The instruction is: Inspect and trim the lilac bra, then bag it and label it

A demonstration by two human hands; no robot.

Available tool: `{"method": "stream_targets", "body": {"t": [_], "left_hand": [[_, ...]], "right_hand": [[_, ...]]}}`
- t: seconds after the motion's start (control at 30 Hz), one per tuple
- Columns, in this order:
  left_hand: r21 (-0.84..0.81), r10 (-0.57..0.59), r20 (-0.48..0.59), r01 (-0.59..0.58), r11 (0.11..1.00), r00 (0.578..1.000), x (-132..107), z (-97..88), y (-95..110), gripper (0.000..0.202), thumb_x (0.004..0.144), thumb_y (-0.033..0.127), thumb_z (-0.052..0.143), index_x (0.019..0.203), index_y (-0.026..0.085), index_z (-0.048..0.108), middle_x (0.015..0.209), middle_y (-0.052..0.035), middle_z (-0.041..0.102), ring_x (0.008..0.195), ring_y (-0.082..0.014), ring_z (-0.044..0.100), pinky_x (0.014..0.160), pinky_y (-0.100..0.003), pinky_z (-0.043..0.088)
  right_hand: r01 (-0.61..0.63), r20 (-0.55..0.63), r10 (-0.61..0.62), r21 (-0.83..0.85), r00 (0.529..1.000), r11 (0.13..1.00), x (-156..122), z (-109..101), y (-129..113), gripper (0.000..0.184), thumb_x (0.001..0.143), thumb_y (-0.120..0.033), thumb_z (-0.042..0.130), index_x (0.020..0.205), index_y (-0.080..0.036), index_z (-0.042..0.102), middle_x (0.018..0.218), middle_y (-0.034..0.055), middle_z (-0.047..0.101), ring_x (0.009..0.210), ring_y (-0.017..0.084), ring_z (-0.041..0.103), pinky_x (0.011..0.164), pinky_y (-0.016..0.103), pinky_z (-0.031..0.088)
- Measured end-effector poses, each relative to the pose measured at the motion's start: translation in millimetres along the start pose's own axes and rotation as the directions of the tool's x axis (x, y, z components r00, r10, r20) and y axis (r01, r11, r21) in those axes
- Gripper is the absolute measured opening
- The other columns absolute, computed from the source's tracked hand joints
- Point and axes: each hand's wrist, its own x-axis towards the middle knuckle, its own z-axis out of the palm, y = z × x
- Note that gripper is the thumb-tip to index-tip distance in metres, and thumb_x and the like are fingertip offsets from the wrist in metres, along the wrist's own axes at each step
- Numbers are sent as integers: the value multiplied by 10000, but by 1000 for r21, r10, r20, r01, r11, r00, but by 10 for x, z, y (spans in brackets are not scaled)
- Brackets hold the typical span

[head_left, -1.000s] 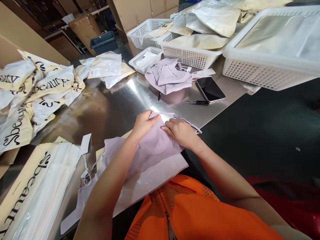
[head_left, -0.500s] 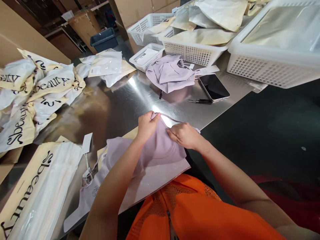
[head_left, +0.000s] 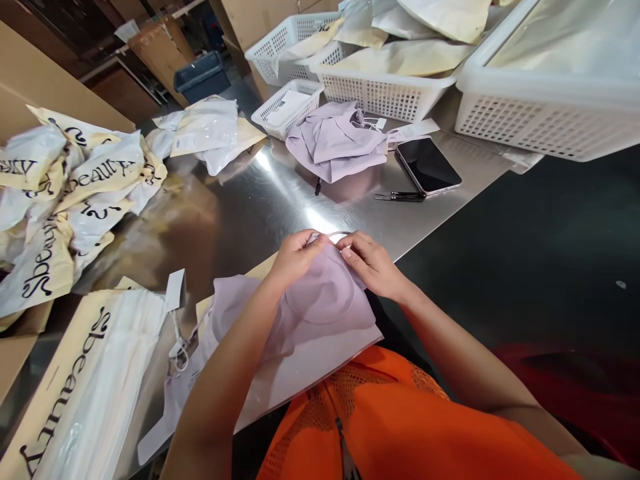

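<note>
A pale lilac padded garment (head_left: 320, 300) lies on the steel table (head_left: 225, 213) just in front of me, partly over a flat plastic bag (head_left: 295, 373). My left hand (head_left: 296, 255) pinches its top edge at the thin strap. My right hand (head_left: 373, 265) grips the same edge just to the right, fingertips almost touching the left ones. A white hang tag (head_left: 173, 291) on a cord lies to the left of the garment.
Another folded lilac garment (head_left: 337, 140) lies farther back, beside a phone (head_left: 428, 165) and black tweezers (head_left: 400, 196). White baskets (head_left: 540, 100) with bags stand at the back right. Printed bags (head_left: 75, 187) pile at left; a stack (head_left: 75, 387) sits near left.
Both hands have come together at the garment's top edge, and the strap that trailed to the right is now gathered in. The cup's round outline shows flatter.
</note>
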Motion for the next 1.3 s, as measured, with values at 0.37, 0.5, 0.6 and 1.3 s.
{"method": "stream_targets", "body": {"t": [0.37,0.5,0.6,1.3], "left_hand": [[69,-32,-51,35,997,998,9,-3,65,324,836,504,634,863,189,705,718,12,605,686,-132,530,622,-242,382],[-23,-100,27,100,995,995,-20,-53,46,373,784,500,704,978,182,704,875,-26,682,809,-170,609,706,-255,449],[-39,-137,54,139,990,989,-42,-87,28,389,779,492,706,1002,174,706,879,-34,688,798,-185,621,697,-269,465],[202,-48,-132,75,977,990,-48,21,35,316,835,483,599,728,187,623,619,23,489,587,-125,411,555,-274,314]], "right_hand": [[-220,21,220,164,975,961,-11,122,-13,413,972,-552,450,783,-185,477,690,-20,502,644,108,428,611,233,345],[-197,7,199,180,980,964,9,143,-8,430,973,-581,418,782,-197,443,673,-23,477,625,112,413,588,238,338],[-194,13,195,180,981,964,13,146,2,416,982,-562,415,785,-197,444,672,-22,477,626,114,422,588,240,345],[59,-212,-240,-623,947,780,-173,274,-167,279,1011,-296,466,964,-179,714,892,69,650,795,180,523,716,345,297]]}}
